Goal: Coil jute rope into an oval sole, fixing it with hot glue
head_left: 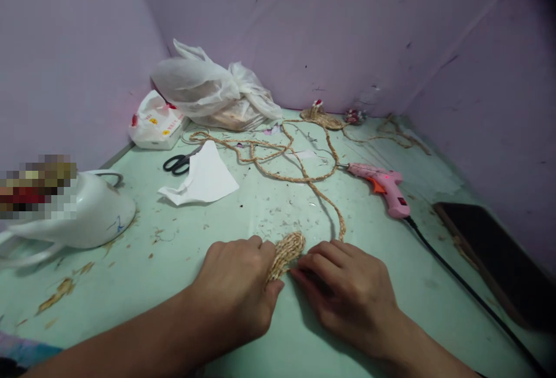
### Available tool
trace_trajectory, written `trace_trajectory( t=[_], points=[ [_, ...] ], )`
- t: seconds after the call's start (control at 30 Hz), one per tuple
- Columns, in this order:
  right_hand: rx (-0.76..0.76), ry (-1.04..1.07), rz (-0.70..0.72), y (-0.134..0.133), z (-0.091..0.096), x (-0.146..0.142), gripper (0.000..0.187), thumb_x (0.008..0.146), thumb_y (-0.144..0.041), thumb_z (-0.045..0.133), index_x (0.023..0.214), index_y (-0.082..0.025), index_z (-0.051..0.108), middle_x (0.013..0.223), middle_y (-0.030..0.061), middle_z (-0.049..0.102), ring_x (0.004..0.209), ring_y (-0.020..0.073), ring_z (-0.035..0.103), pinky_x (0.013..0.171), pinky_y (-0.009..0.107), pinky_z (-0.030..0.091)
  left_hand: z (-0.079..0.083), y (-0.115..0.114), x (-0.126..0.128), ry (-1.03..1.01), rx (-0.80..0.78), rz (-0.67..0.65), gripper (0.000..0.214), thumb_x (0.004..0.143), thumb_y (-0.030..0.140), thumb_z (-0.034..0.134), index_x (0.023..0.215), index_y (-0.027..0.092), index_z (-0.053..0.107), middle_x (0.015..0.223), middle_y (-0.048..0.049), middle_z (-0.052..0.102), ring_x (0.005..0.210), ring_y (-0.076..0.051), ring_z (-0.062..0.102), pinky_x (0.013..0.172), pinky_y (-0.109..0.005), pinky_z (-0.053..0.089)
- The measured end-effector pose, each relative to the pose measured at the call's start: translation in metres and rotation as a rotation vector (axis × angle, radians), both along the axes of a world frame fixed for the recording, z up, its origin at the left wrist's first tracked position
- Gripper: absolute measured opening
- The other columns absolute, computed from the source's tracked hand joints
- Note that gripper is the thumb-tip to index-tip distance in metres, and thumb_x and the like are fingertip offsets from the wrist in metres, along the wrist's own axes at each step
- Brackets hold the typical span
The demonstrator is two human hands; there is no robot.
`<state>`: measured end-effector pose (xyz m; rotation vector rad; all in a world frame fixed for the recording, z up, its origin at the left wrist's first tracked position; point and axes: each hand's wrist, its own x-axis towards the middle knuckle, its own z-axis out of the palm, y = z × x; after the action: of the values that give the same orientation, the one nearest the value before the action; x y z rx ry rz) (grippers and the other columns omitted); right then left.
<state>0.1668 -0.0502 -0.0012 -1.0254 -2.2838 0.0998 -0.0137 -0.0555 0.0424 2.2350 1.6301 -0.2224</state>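
My left hand is closed around a small coiled piece of braided straw, whose rounded end sticks out past the fingers. Close against its right edge, my right hand pinches with thumb and forefinger; the braid seems to run into these fingers, though the fingertips partly hide it. From behind the right hand a long braided straw cord rises and loops loosely over the middle of the table. Beyond the right hand lies a pink glue gun on its side, its nozzle touching or very near the cord.
A dark phone and the glue gun's black cable lie at right. White paper partly covers black-handled scissors. A white teapot-like vessel stands left. Plastic bags and a finished-looking straw piece lie by the wall.
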Motion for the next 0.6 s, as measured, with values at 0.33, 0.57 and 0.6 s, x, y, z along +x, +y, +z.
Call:
trace_trajectory(
  t=[0.33, 0.57, 0.6],
  points=[
    [-0.04, 0.06, -0.065, -0.003, -0.006, -0.008, 0.021, 0.082, -0.018, 0.054, 0.063, -0.017, 0.063, 0.057, 0.0014, 0.059, 0.051, 0.0146, 0.053, 0.048, 0.027, 0.034, 0.002, 0.001, -0.001, -0.038, -0.056, 0.026, 0.02, 0.08, 0.036, 0.049, 0.086, 0.019, 0.057, 0.087, -0.0105, 0.065, 0.077, -0.029, 0.064, 0.065, -0.039, 0.045],
    [-0.031, 0.051, -0.087, 0.0, -0.009, -0.011, 0.024, 0.082, -0.018, 0.053, 0.059, -0.017, 0.06, 0.055, 0.0018, 0.058, 0.049, 0.0147, 0.051, 0.048, 0.027, 0.032, 0.006, 0.003, 0.004, -0.032, -0.065, 0.122, 0.029, 0.081, 0.046, 0.051, 0.09, 0.02, 0.058, 0.089, -0.0098, 0.064, 0.084, -0.031, 0.064, 0.068, -0.04, 0.046],
    [-0.034, 0.048, -0.089, 0.0, -0.009, -0.011, 0.024, 0.082, -0.018, 0.053, 0.059, -0.017, 0.06, 0.056, 0.0019, 0.058, 0.05, 0.0149, 0.051, 0.048, 0.027, 0.032, 0.006, 0.003, 0.006, -0.035, -0.054, 0.137, 0.029, 0.081, 0.044, 0.05, 0.094, 0.02, 0.058, 0.094, -0.0105, 0.064, 0.085, -0.031, 0.064, 0.069, -0.041, 0.047]
  ],
)
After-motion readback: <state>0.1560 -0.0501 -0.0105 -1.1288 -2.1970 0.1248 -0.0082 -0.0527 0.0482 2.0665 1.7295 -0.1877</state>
